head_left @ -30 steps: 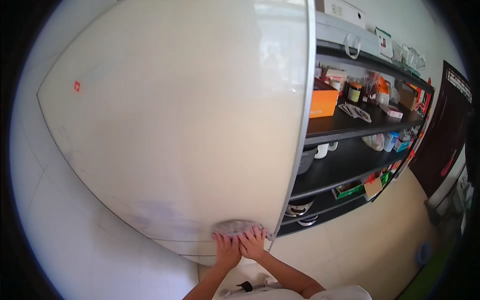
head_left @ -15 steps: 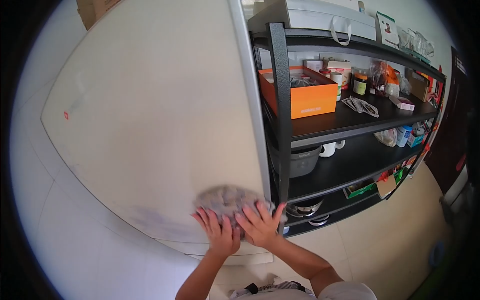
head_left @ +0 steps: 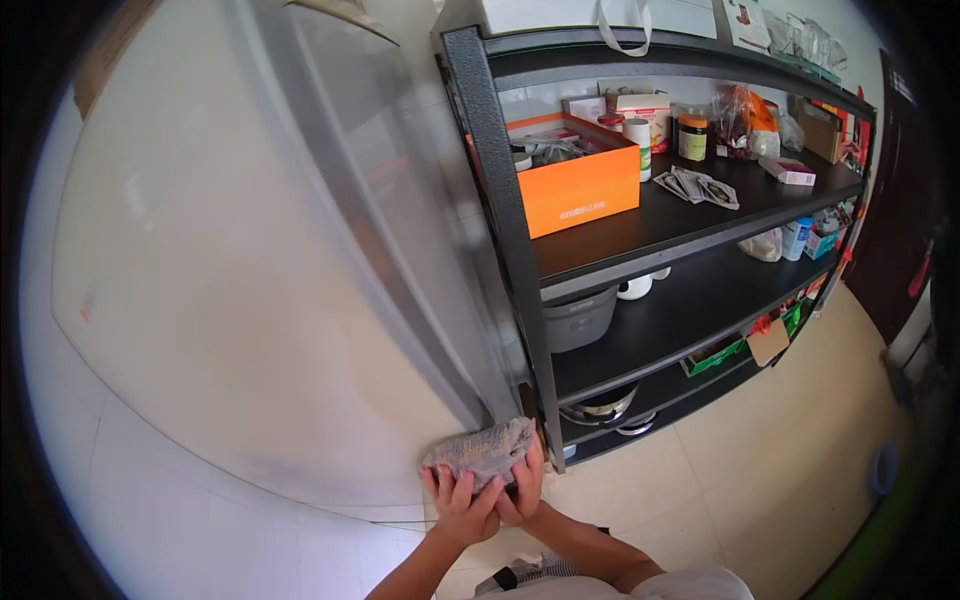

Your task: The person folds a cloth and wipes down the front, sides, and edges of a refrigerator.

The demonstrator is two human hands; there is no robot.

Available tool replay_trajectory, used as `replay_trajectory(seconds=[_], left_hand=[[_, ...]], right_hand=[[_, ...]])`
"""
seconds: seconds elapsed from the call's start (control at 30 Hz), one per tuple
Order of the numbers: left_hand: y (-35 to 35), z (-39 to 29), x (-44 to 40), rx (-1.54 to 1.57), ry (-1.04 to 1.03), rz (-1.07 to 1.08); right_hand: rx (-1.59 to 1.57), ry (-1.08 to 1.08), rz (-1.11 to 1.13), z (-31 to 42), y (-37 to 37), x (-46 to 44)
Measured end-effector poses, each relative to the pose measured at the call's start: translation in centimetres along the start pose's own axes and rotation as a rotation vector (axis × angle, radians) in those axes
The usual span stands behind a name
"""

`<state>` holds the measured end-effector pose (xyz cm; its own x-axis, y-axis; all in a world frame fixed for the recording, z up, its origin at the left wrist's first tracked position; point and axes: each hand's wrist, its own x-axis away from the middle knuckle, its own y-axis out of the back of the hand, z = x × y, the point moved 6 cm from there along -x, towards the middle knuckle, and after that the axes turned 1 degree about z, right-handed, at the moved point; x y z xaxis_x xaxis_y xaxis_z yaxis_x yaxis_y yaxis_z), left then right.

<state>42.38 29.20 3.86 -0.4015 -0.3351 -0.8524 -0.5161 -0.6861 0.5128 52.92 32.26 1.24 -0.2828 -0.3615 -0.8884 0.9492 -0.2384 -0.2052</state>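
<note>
A bunched grey cloth is held between both of my hands, low at the right-hand corner of a large white panel that looks like a refrigerator front. My left hand grips the near left part of the cloth, fingers pressed into it. At the cloth's right end, my right hand is wrapped round it, close to the foot of the shelf rack. Whether the cloth touches the panel I cannot tell. The panel's grey side face shows to the right, with a small red mark on the left of the front.
A black shelf rack stands close on the right. It carries an orange box, several jars and packets, a grey pot and a metal pan. Pale floor tiles run beside it; a blue round object lies far right.
My hands have gone from pressing the cloth flat on the white front to gripping it bunched, slightly lower. The view has shifted, and more of the grey side now shows.
</note>
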Motion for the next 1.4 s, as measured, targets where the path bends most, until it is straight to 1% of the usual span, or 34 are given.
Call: replay_trajectory(seconds=[0.13, 0.17, 0.23, 0.27, 0.3, 0.33, 0.4, 0.43, 0.47, 0.5, 0.57, 0.63, 0.67, 0.7, 0.77, 0.83, 0.9, 0.97, 1.0, 1.07, 1.1, 1.13, 1.17, 1.27, 1.3, 1.33, 1.37, 1.4], left_hand=[[0.0, -2.8, -4.2, -0.125, -0.05, 0.056], [-0.1, -3.2, -5.1, -0.172, -0.067, 0.099], [-0.6, -3.7, -6.6, -0.27, -0.094, 0.176], [-0.8, -4.1, -7.5, -0.324, -0.052, 0.113], [-0.9, -4.5, -8.1, -0.38, -0.004, 0.125], [-0.9, -4.8, -8.9, -0.415, 0.057, 0.109], [-0.9, -4.9, -10.7, -0.456, 0.193, 0.072], [-0.6, -4.9, -11.8, -0.493, 0.224, -0.006], [-0.2, -4.9, -13.2, -0.526, 0.257, -0.081], [0.4, -5.2, -14.6, -0.557, 0.294, -0.154], [2.5, -3.6, -16.1, 0.004, 0.658, -0.408], [4.4, -4.0, -19.9, 0.282, 0.328, -0.535], [4.9, -3.8, -21.3, 0.113, 0.392, -0.499], [5.5, -3.5, -22.7, -0.05, 0.452, -0.458], [7.5, -3.0, -25.3, -0.378, 0.331, -0.29], [9.9, -2.4, -28.6, -0.397, 0.227, -0.395], [12.4, -1.6, -32.0, -0.381, 0.166, -0.42], [13.4, -1.3, -35.0, -0.342, 0.199, -0.472], [13.6, -1.3, -35.6, -0.324, 0.213, -0.501], [13.2, -1.1, -34.1, -0.356, 0.162, -0.472], [12.7, -0.8, -33.0, -0.37, 0.133, -0.454], [11.8, -0.6, -31.0, -0.29, 0.228, -0.476], [10.7, -0.6, -28.6, -0.282, 0.256, -0.458], [5.1, -1.5, -18.4, -0.242, 0.444, -0.442], [2.7, -2.0, -13.8, -0.365, 0.501, -0.296], [-0.1, -2.6, -9.1, -0.312, 0.499, -0.233], [-2.5, -3.5, -5.8, -0.242, 0.639, -0.204], [-4.2, -4.6, -3.7, -0.282, 0.59, -0.214]], right_hand=[[-0.262, -0.184, 0.077, -2.1, 0.5, -1.6], [-0.328, -0.226, 0.108, -2.7, 0.6, -1.9], [-0.534, -0.362, 0.225, -4.5, -1.0, -1.6], [-0.605, -0.327, 0.265, -4.8, -1.2, -3.1], [-0.678, -0.295, 0.308, -4.7, -1.1, -5.3], [-0.668, -0.255, 0.414, -4.5, -1.3, -7.0], [-0.705, -0.26, 0.525, -3.9, -1.1, -10.2], [-0.724, -0.251, 0.58, -3.8, -1.5, -11.4], [-0.786, -0.188, 0.618, -3.9, -2.1, -12.0], [-0.824, -0.17, 0.606, -3.5, -2.4, -13.1], [-0.89, -0.141, 0.576, -2.2, -3.0, -15.4], [-0.775, -0.101, 0.579, -0.9, -3.8, -17.5], [-0.715, -0.077, 0.576, -0.3, -4.2, -18.8], [-0.7, -0.007, 0.571, 0.5, -4.5, -20.7], [-0.683, 0.128, 0.51, 2.3, -5.4, -24.6], [-0.69, 0.264, 0.387, 4.5, -6.6, -28.7], [-0.694, 0.358, 0.273, 6.8, -7.7, -32.8], [-0.747, 0.387, 0.149, 8.2, -8.0, -35.7], [-0.799, 0.38, 0.163, 8.2, -8.1, -35.6], [-0.902, 0.371, 0.183, 7.9, -8.3, -35.5], [-0.879, 0.349, 0.238, 7.5, -8.4, -34.6], [-0.856, 0.327, 0.29, 6.7, -7.8, -32.6], [-0.83, 0.303, 0.34, 5.8, -7.2, -30.3], [-0.715, 0.194, 0.475, 1.0, -4.5, -19.2], [-0.683, 0.131, 0.506, -1.2, -3.2, -14.4], [-0.663, 0.082, 0.472, -3.3, -1.8, -9.4], [-0.635, 0.068, 0.449, -5.4, -0.9, -4.5], [-0.59, 0.071, 0.479, -5.7, 0.1, -3.1]])
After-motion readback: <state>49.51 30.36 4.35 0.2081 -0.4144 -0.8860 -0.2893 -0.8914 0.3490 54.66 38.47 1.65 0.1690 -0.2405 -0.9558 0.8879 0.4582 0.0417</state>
